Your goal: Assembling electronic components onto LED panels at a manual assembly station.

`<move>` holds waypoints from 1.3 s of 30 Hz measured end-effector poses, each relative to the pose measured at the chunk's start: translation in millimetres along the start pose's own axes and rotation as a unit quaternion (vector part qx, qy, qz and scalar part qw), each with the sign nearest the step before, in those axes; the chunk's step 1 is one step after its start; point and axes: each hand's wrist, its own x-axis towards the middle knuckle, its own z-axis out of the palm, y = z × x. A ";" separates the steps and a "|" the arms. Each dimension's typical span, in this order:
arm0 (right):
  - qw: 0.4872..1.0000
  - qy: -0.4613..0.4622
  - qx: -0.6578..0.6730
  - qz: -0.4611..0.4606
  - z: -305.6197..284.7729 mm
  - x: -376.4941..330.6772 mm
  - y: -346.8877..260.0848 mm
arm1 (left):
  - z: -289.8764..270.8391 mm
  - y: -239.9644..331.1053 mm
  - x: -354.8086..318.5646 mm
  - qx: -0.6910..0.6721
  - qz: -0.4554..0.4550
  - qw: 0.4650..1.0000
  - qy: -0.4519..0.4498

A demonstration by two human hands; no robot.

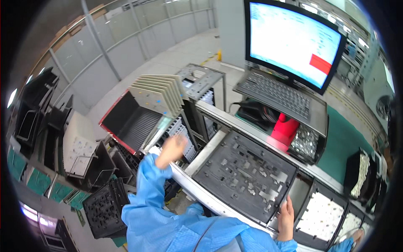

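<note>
My left hand, smeared by motion, is above the near end of the conveyor rail, beside a slotted rack. Whether its fingers hold anything I cannot make out. A black pallet with many cut-outs and metal pieces lies flat on the rails in front of me. At the pallet's right edge, close to its near corner, my right hand grips the rim, its fingers upright along the side. Near the left hand, several pale green boards stand on edge in a black bin with a red rim.
A monitor and keyboard stand beyond the rail, near a red holder and a tray of shiny parts. Pallets with white boards lie at right, near another person's hand. More black pallets stand at left.
</note>
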 end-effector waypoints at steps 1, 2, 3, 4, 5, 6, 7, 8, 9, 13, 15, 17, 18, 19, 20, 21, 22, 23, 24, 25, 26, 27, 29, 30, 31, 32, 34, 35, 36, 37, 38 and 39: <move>0.998 0.040 -0.038 -0.019 -5.7 3.4 5.5 | -19.5 3.9 19.7 0.013 0.093 0.969 0.229; 0.994 0.073 -0.075 -0.037 -8.7 7.9 7.7 | -52.8 -15.0 50.2 0.074 0.160 0.920 0.349; 0.986 0.120 -0.099 -0.064 -8.1 11.3 7.0 | -76.7 -15.1 72.3 0.165 0.112 0.885 0.420; 0.982 0.136 -0.096 -0.087 -14.7 16.9 12.3 | -100.6 -20.4 93.3 0.236 0.066 0.878 0.410; 0.977 0.158 -0.090 -0.112 -21.3 22.1 18.2 | -120.1 -29.5 117.4 0.303 0.025 0.866 0.398; 0.974 0.168 -0.082 -0.126 -20.6 21.6 16.7 | -133.4 -48.4 144.0 0.353 0.039 0.855 0.378; 0.973 0.175 -0.073 -0.131 -19.2 21.9 16.1 | -144.9 -68.4 167.1 0.402 0.055 0.841 0.358; 0.971 0.180 -0.075 -0.139 -18.4 19.2 15.6 | -150.1 -78.5 186.3 0.432 0.056 0.847 0.304; 0.968 0.188 -0.076 -0.146 -18.5 15.7 14.8 | -155.7 -93.9 199.9 0.443 0.042 0.858 0.257; 0.952 0.207 -0.092 -0.204 -17.4 14.9 16.9 | -164.8 -133.9 225.4 0.458 0.085 0.859 0.214; 0.946 0.224 -0.087 -0.216 -15.6 11.9 18.1 | -170.4 -139.0 230.7 0.468 0.193 0.834 0.220; 0.939 0.246 -0.094 -0.220 -6.6 1.8 7.1 | -173.7 -122.1 228.3 0.477 0.241 0.823 0.192; 0.935 0.254 -0.102 -0.226 -3.6 -3.6 3.1 | -179.1 -107.7 219.7 0.486 0.274 0.811 0.175; 0.929 0.251 -0.114 -0.248 -3.8 -6.4 -2.2 | -187.6 -119.7 215.8 0.477 0.297 0.809 0.170; 0.928 0.252 -0.117 -0.248 -5.6 -8.8 -9.2 | -196.5 -133.8 215.4 0.468 0.321 0.807 0.164; 0.926 0.235 -0.142 -0.258 -7.1 -12.5 -15.7 | -204.7 -125.7 214.1 0.463 0.324 0.812 0.145; 0.924 0.220 -0.165 -0.267 -7.4 -17.5 -21.3 | -211.2 -109.5 203.2 0.459 0.331 0.813 0.138; 0.930 0.211 -0.147 -0.264 -4.7 -21.3 -29.0 | -216.8 -82.4 184.3 0.395 0.313 0.851 0.149; 0.932 0.178 -0.163 -0.269 -3.9 -23.4 -40.5 | -220.7 -54.1 161.0 0.327 0.288 0.886 0.160; 0.935 0.144 -0.177 -0.272 -1.6 -27.6 -52.5 | -223.7 -24.9 136.9 0.309 0.265 0.901 0.150; 0.945 0.102 -0.158 -0.268 9.7 -30.8 -70.4 | -228.0 5.0 101.0 0.294 0.234 0.915 0.147; 0.932 0.062 -0.198 -0.298 22.4 -33.0 -88.2 | -221.1 44.6 62.2 0.346 0.316 0.864 0.183; 0.890 -0.031 -0.283 -0.356 57.6 -35.3 -122.8 | -196.6 101.0 0.5 0.391 0.335 0.835 0.194; 0.861 -0.076 -0.327 -0.382 79.5 -36.7 -137.6 | -179.1 125.6 -18.7 0.385 0.380 0.820 0.183; 0.837 -0.121 -0.328 -0.422 97.4 -31.5 -144.4 | -158.7 151.8 -33.3 0.383 0.425 0.802 0.172; 0.809 -0.142 -0.338 -0.460 107.2 -24.1 -147.2 | -136.7 179.1 -42.0 0.363 0.461 0.797 0.142; 0.749 -0.169 -0.370 -0.524 122.2 -14.0 -160.2 | -95.8 224.9 -61.3 0.287 0.560 0.770 0.105; 0.775 -0.181 -0.333 -0.505 126.5 -5.6 -155.4 | -76.0 236.9 -64.1 0.300 0.576 0.758 0.060; 0.795 -0.180 -0.313 -0.486 129.6 2.7 -150.4 | -58.7 248.8 -69.5 0.277 0.585 0.762 0.020; 0.830 -0.198 -0.267 -0.447 130.9 5.4 -146.6 | -44.6 255.3 -75.2 0.253 0.591 0.766 -0.017; 0.854 -0.125 -0.221 -0.454 133.5 3.4 -139.2 | -35.0 258.7 -75.5 0.243 0.603 0.759 -0.035; 0.879 -0.045 -0.179 -0.439 131.0 9.8 -130.0 | -29.3 260.5 -72.2 0.234 0.616 0.751 -0.050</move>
